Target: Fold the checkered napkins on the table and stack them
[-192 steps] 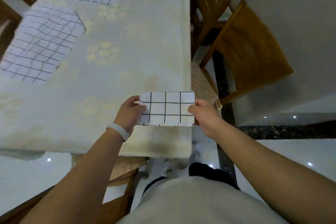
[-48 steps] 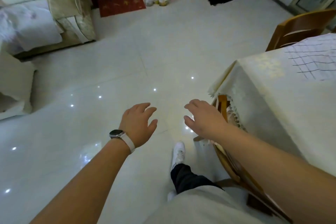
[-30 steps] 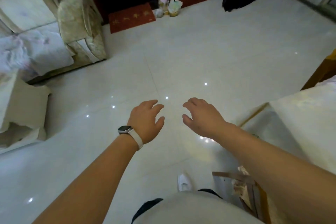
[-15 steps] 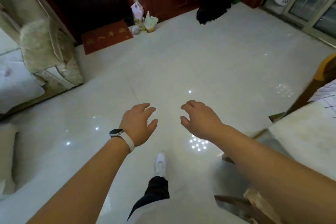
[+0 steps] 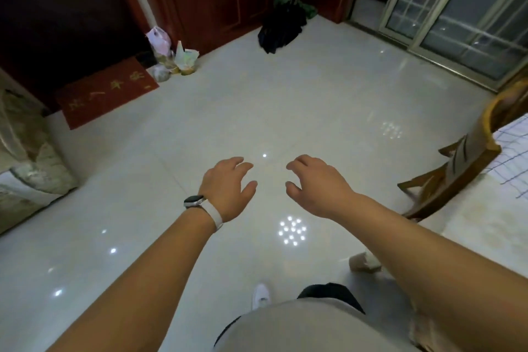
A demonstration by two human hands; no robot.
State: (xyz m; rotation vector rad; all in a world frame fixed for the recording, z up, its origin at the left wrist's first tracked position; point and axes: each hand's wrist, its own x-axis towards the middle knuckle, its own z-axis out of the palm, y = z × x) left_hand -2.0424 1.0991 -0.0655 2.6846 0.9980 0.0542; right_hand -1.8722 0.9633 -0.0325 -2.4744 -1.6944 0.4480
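Glossy pale floor (image 5: 200, 128) below, facing away from the table (image 5: 491, 217). Left hand (image 5: 228, 188) and right hand (image 5: 314, 186) spread, holding nothing. Checkered napkin (image 5: 511, 157) flat at far right on the table. Probably light, limp cloth; best pinched by two corners.

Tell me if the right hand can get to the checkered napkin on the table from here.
Probably not yet: the right hand hovers empty over the floor, and the napkin lies far right, beyond a chair.
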